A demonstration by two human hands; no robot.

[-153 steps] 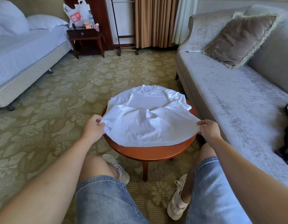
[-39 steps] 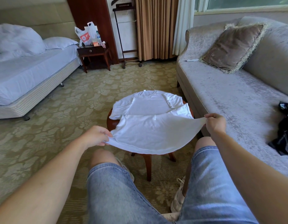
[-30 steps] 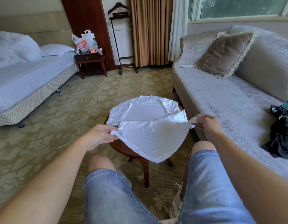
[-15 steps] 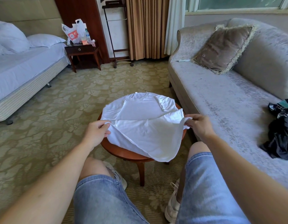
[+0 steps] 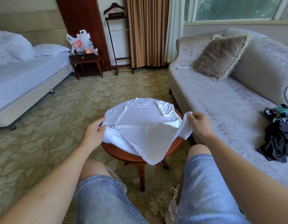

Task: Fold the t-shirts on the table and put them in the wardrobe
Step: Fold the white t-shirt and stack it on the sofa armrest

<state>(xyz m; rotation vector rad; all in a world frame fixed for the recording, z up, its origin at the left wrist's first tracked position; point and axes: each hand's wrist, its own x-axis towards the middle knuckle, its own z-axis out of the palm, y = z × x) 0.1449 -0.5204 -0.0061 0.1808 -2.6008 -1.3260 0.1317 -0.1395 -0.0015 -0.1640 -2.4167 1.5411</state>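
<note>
White cotton, thin and limp: my left hand (image 5: 94, 134) pinches one hem corner of the t-shirt (image 5: 145, 120), which lies collar-away on the round wooden table (image 5: 118, 151) with its hem sagging over the near rim, and my right hand (image 5: 199, 125) pinches the other corner. I should carry both corners level toward the collar, keeping the edge taut so the slack does not bunch
</note>
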